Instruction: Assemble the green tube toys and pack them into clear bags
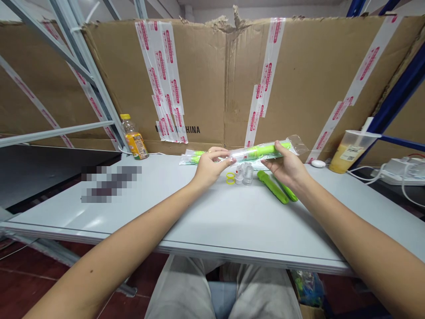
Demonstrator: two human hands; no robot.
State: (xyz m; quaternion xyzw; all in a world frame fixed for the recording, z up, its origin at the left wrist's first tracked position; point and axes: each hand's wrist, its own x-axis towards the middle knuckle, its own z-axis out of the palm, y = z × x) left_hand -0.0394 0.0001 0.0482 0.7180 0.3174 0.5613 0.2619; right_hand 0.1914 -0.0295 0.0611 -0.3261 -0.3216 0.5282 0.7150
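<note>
Between my two hands is a clear plastic package [260, 152] with a bright green tube-like item inside, held above the table. My left hand [214, 163] pinches its left end. My right hand [286, 166] grips the right part, thumb on top and fingers beneath. Another bagged green item [191, 157] lies behind my left hand, partly hidden. Under the package stand small clear plastic parts [247, 173] and yellow rings [230, 178]. Beside my right hand lie two green curved plastic pieces [272, 187], one partly covered by the hand.
An orange drink bottle [135, 139] stands at the back left, against a cardboard wall [206, 88]. At the right are a plastic cup with a straw [350, 150], a white oval object [318, 164] and a power strip with cables [398, 173]. A blurred-out patch covers the table's left side.
</note>
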